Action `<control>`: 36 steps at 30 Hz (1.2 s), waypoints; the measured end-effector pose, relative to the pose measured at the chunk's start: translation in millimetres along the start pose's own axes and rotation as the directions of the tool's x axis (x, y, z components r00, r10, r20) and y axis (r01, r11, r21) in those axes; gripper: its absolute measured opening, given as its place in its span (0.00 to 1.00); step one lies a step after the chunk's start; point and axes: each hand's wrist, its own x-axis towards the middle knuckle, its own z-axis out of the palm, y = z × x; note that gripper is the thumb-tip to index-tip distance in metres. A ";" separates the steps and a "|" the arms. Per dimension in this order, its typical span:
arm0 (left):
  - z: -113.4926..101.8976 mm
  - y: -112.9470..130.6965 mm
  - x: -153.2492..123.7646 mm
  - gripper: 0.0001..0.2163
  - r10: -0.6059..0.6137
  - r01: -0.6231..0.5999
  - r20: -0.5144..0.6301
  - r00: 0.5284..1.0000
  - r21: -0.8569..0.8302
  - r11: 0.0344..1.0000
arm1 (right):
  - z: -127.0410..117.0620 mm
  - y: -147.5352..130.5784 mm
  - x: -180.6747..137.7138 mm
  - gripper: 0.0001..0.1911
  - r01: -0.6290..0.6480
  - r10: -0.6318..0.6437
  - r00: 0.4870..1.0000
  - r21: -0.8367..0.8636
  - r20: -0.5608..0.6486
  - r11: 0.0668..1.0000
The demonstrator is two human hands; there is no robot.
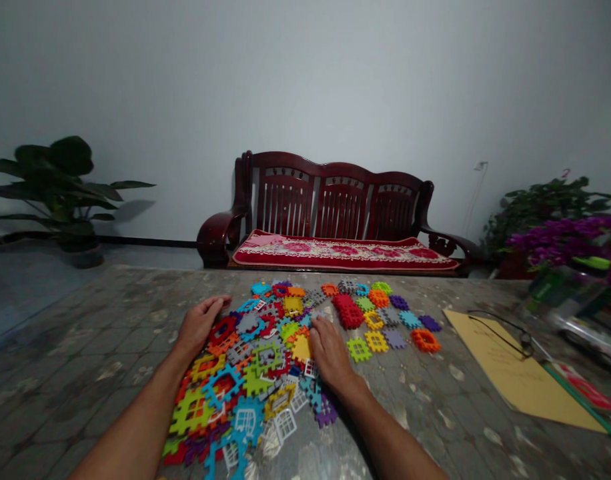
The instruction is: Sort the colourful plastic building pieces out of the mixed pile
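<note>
A heap of colourful interlocking plastic puzzle tiles (pixel 255 373) lies on the stone-patterned table (pixel 85 360) in front of me. My left hand (pixel 198 325) rests flat at the heap's left edge, fingers stretched out and touching a red tile (pixel 221 330). On the heap's right side lies my right hand (pixel 329 353), palm down and fingers extended, beside a yellow tile (pixel 302 347). Neither hand holds anything. More tiles (pixel 380 313) are spread singly to the right, among them a red stack (pixel 349 312) and an orange piece (pixel 425 340).
A yellow envelope (pixel 520 377) with spectacles (pixel 515 333) on it lies at the right. Purple flowers (pixel 570 243) stand at the far right edge. Behind the table are a dark wooden bench (pixel 335 207) with a red cushion and a potted plant (pixel 60 187).
</note>
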 end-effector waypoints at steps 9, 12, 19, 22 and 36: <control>0.2 0.3 1.1 0.18 -0.016 0.015 0.023 1.000 0.051 0.999 | -13.1 -8.0 4.0 0.16 0.026 -0.002 0.993 0.204 -0.116 0.979; -0.9 -4.8 4.1 0.18 -0.011 0.010 0.018 1.000 0.074 0.997 | -30.7 -11.0 11.3 0.15 0.048 0.006 0.979 0.261 -0.202 0.964; -1.9 -7.6 5.9 0.19 -0.005 0.004 0.015 1.000 0.116 0.993 | -105.9 22.0 36.8 0.26 -0.285 0.285 0.923 0.039 -0.259 0.958; -0.8 -1.6 3.2 0.18 -0.005 0.004 0.012 1.000 0.150 0.989 | -124.2 52.8 31.6 0.31 -0.397 0.348 0.915 -0.310 -0.202 0.864; 1.3 12.0 -2.8 0.19 0.021 -0.023 0.012 1.000 0.285 0.958 | -110.4 69.3 20.9 0.24 -0.266 0.324 0.943 -0.764 -0.078 0.589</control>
